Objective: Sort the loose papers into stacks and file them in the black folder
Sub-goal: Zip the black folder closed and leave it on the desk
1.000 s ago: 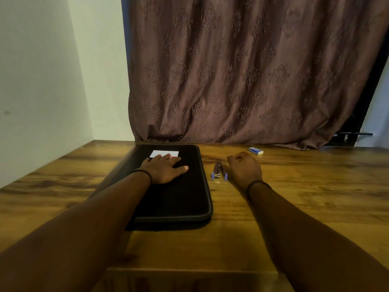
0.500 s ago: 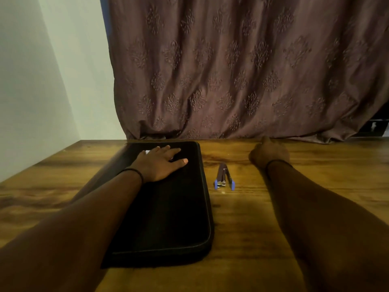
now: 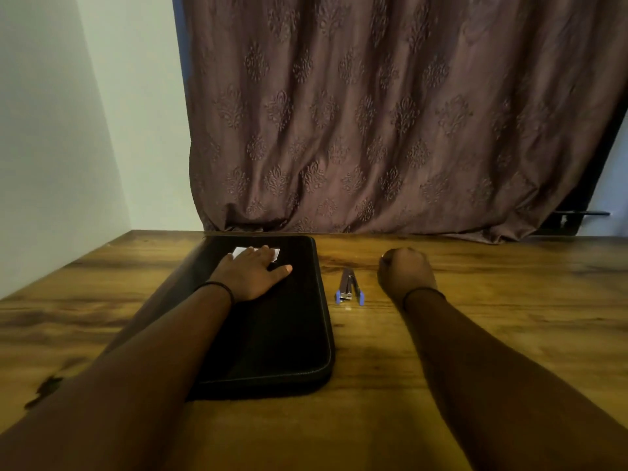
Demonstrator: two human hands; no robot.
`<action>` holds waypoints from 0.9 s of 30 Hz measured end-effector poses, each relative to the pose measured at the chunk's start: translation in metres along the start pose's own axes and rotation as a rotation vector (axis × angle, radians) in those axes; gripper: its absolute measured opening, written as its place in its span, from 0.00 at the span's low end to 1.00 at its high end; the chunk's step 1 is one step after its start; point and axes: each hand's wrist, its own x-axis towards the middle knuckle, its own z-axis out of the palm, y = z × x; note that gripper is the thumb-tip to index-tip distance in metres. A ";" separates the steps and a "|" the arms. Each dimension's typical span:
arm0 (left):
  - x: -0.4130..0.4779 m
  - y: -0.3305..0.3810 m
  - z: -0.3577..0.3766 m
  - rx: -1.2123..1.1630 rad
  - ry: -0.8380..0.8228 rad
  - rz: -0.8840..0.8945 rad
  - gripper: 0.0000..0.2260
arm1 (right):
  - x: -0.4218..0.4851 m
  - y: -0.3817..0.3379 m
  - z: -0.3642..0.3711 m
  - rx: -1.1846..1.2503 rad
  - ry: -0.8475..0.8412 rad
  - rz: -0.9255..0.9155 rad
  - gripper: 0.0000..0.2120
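wooden table (image 3: 509,300): left hand (image 3: 253,275) flat on black folder (image 3: 289,334), right hand (image 3: 406,271) fisted, contents unseen.

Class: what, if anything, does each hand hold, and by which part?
The left hand lies flat on the black folder, holding nothing. The right hand is curled on the table; whether it encloses anything cannot be told.

Both forearms are bare down to the frame's bottom edge. A thin black cord-like wristband (image 3: 217,287) circles the wrist just behind the left hand (image 3: 251,277). A second thin black wristband (image 3: 423,292) of the same kind circles the wrist behind the right hand (image 3: 404,273).
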 end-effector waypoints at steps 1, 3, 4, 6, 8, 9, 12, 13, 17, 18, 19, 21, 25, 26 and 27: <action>-0.005 0.001 -0.001 -0.003 0.002 0.005 0.32 | -0.007 -0.004 -0.002 0.015 -0.002 -0.007 0.12; -0.017 0.001 -0.003 -0.006 0.001 0.010 0.31 | -0.022 -0.011 -0.008 0.030 -0.013 -0.022 0.11; -0.023 0.002 -0.004 -0.004 -0.003 0.009 0.30 | -0.030 -0.015 -0.010 0.030 -0.012 -0.035 0.11; -0.031 0.001 -0.005 0.001 -0.023 0.004 0.30 | -0.043 -0.022 -0.014 0.049 -0.013 -0.029 0.11; -0.039 0.001 -0.007 0.005 -0.038 0.006 0.30 | -0.056 -0.028 -0.019 0.084 -0.015 -0.006 0.11; -0.043 0.001 -0.008 0.001 -0.043 0.007 0.30 | -0.062 -0.030 -0.022 0.096 -0.015 0.005 0.11; -0.052 0.002 -0.012 -0.021 -0.047 0.002 0.31 | -0.076 -0.036 -0.031 0.111 0.023 0.035 0.12; -0.054 0.002 -0.013 -0.023 -0.042 0.000 0.31 | -0.081 -0.038 -0.033 0.092 0.055 0.042 0.13; -0.061 0.006 -0.017 0.054 -0.079 -0.127 0.31 | -0.097 -0.051 -0.041 0.056 0.168 -0.015 0.15; -0.065 0.008 -0.018 0.077 -0.109 -0.217 0.32 | -0.100 -0.056 -0.041 0.071 0.150 -0.046 0.16; -0.069 0.009 -0.020 0.090 -0.137 -0.315 0.33 | -0.103 -0.062 -0.041 0.089 0.128 -0.071 0.16; -0.076 0.009 -0.022 0.095 -0.175 -0.436 0.35 | -0.104 -0.071 -0.039 0.117 0.067 -0.092 0.16; -0.089 -0.001 -0.025 0.095 -0.174 -0.473 0.36 | -0.100 -0.080 -0.034 0.135 -0.037 -0.124 0.11; -0.089 -0.002 -0.025 0.098 -0.175 -0.472 0.36 | -0.100 -0.081 -0.034 0.135 -0.041 -0.132 0.10; -0.090 -0.003 -0.025 0.106 -0.175 -0.467 0.36 | -0.099 -0.082 -0.034 0.151 -0.047 -0.134 0.09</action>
